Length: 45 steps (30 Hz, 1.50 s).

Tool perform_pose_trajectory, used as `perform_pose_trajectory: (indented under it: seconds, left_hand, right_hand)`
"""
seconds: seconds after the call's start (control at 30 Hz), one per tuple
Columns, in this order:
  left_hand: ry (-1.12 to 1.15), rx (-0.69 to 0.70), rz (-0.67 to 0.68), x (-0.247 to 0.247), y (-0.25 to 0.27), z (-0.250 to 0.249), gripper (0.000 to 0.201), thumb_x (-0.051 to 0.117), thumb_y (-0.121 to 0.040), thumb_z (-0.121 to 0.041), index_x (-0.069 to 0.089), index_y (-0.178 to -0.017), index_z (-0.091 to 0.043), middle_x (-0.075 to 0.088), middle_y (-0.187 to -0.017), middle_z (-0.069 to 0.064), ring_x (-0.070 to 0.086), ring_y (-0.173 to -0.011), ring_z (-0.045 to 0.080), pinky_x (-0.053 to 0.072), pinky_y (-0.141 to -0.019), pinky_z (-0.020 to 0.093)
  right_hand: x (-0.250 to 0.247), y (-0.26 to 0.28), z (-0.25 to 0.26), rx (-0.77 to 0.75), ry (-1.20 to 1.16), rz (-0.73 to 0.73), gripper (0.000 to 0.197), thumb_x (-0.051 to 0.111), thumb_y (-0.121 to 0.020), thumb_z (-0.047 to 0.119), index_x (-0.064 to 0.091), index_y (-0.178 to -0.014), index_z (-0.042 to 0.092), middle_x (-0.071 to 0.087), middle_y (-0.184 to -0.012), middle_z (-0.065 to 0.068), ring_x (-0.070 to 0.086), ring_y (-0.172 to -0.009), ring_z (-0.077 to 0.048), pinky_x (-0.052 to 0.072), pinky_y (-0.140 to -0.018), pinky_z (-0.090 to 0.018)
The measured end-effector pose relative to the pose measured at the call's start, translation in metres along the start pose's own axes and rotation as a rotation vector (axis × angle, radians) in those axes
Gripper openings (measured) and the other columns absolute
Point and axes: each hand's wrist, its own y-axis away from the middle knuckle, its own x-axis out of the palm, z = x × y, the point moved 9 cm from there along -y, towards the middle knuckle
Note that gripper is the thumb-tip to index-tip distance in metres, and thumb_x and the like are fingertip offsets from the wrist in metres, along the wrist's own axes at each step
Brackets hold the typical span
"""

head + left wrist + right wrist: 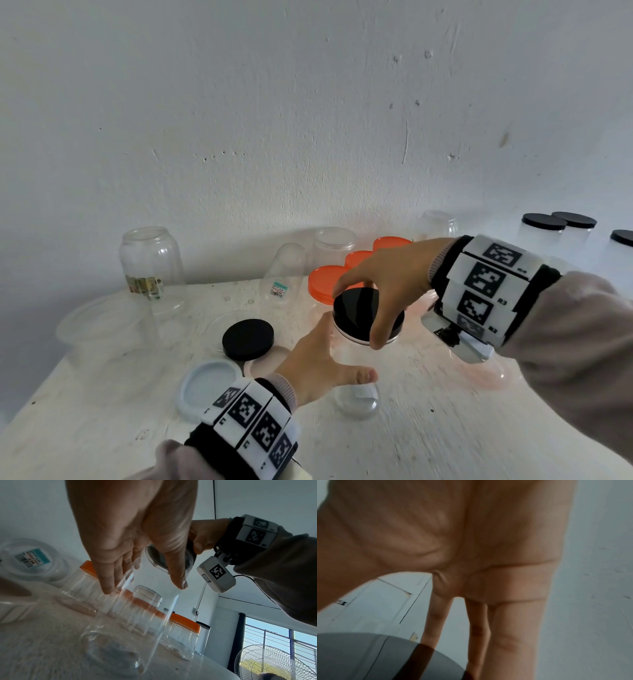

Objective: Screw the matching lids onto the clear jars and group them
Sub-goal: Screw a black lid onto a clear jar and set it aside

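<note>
My right fingers are curled over the black lid, thumb on the near edge and fingertips at the far rim, so the right hand grips the lid as it sits on the jar. From the right wrist view I see only my palm and a dark curve of lid, too blurred to judge how well it is seated. My left fingers lie nearly straight along the jar's clear wall with the thumb spread across the front; the left hand steadies the jar rather than clamping it.

The jar stands upright on the tabletop, near its middle and close to me. I judge that the lid is being turned down, and I cannot tell how far the thread has caught.

The risks start at the fingers. With the left hand this loose, the slick wall could spin with the lid, so it never tightens. If the lid sits slightly tilted, it could cross-thread and jam. Too much downward push could tip the tall, light jar.

Just left lie a spare black lid and a pale lid; behind stand orange-lidded jars, near enough for my right wrist to knock. An open jar stands far left, and black-lidded jars far right.
</note>
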Motion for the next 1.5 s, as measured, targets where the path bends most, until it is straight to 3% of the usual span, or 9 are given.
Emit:
perform_pose_trajectory:
  seconds: [0.27,0.43,0.57,0.67,0.8,0.97,1.17,1.3,1.5]
  left_hand:
    - [-0.018,0.003,-0.007,-0.0007,-0.0004,-0.0004,0.098,0.084,-0.067,-0.042,0.022,-0.143,-0.038,0.043,-0.139,-0.015,0.039,-0.13,0.01,0.036,-0.108,0.031]
    - [-0.017,0.006,-0.003,-0.0023,-0.0012,-0.0004,0.095,0.084,-0.067,-0.041,0.025,-0.142,-0.039,0.043,-0.127,-0.019,0.039,-0.124,0.007,0.035,-0.1,0.024]
    - [-0.046,0.015,-0.002,-0.005,-0.0027,-0.0021,0.098,0.085,-0.065,-0.041,0.025,-0.143,-0.037,0.045,-0.137,-0.014,0.041,-0.121,0.005,0.037,-0.102,0.026]
    - [-0.056,0.014,0.002,-0.0056,-0.0033,-0.0027,0.097,0.085,-0.065,-0.042,0.026,-0.143,-0.038,0.046,-0.139,-0.012,0.042,-0.123,0.007,0.038,-0.102,0.027]
    - [-0.044,0.004,0.023,-0.0049,-0.0034,-0.0026,0.1,0.085,-0.064,-0.043,0.025,-0.144,-0.037,0.044,-0.142,-0.012,0.041,-0.129,0.01,0.037,-0.108,0.033]
    - [-0.028,0.006,0.109,-0.0016,-0.0036,-0.0044,0.109,0.085,-0.063,-0.042,0.017,-0.149,-0.035,0.041,-0.146,-0.012,0.038,-0.134,0.011,0.033,-0.113,0.041]
    - [-0.008,0.016,0.11,-0.0003,-0.001,-0.0078,0.105,0.085,-0.065,-0.041,0.019,-0.147,-0.037,0.038,-0.147,-0.013,0.035,-0.136,0.012,0.031,-0.114,0.043]
    - [-0.012,0.015,0.099,0.0001,0.0004,-0.0088,0.1,0.084,-0.068,-0.037,0.022,-0.146,-0.035,0.039,-0.146,-0.012,0.036,-0.136,0.012,0.032,-0.113,0.043]
    - [-0.026,0.013,0.071,-0.0006,0.0015,-0.0095,0.1,0.083,-0.069,-0.039,0.021,-0.147,-0.034,0.041,-0.146,-0.01,0.037,-0.135,0.013,0.033,-0.113,0.042]
  right_hand:
    - [-0.0031,-0.0022,0.0,-0.026,-0.006,-0.08,0.08,0.074,-0.046,0.07,0.044,-0.119,0.058,0.049,-0.097,0.023,0.065,-0.092,-0.015,0.055,-0.081,-0.037]
    - [0.0011,-0.0004,-0.0001,-0.047,-0.015,-0.092,0.075,0.077,-0.058,0.061,0.042,-0.124,0.054,0.047,-0.111,0.015,0.054,-0.104,-0.014,0.052,-0.087,-0.037]
    - [0.0024,-0.0002,0.0,-0.066,0.004,-0.074,0.076,0.077,-0.064,0.054,0.038,-0.129,0.053,0.045,-0.122,0.012,0.046,-0.115,-0.015,0.048,-0.093,-0.039]
    - [0.0033,-0.0006,0.0004,-0.092,0.014,-0.058,0.079,0.078,-0.066,0.05,0.035,-0.132,0.055,0.041,-0.117,0.016,0.042,-0.114,-0.012,0.045,-0.095,-0.038]
    - [0.0041,-0.0007,0.0028,-0.149,0.015,-0.051,0.08,0.08,-0.068,0.039,0.035,-0.132,0.055,0.038,-0.099,0.024,0.04,-0.105,-0.009,0.042,-0.082,-0.028]
    - [0.0062,0.0009,0.0054,-0.227,0.021,-0.034,0.084,0.08,-0.067,0.023,0.036,-0.13,0.055,0.038,-0.117,0.017,0.039,-0.106,-0.007,0.039,-0.073,-0.022]
    - [0.0046,0.0001,0.0012,-0.189,-0.014,-0.053,0.082,0.081,-0.066,0.035,0.035,-0.129,0.06,0.038,-0.101,0.029,0.039,-0.107,-0.005,0.041,-0.085,-0.027]
    - [0.0042,0.0006,-0.001,-0.112,0.018,-0.067,0.08,0.078,-0.062,0.055,0.034,-0.128,0.062,0.043,-0.125,0.02,0.039,-0.121,-0.01,0.042,-0.099,-0.039]
    - [0.002,0.0016,0.0031,-0.082,-0.007,-0.094,0.078,0.07,-0.051,0.071,0.04,-0.122,0.057,0.049,-0.115,0.013,0.063,-0.097,-0.016,0.053,-0.084,-0.038]
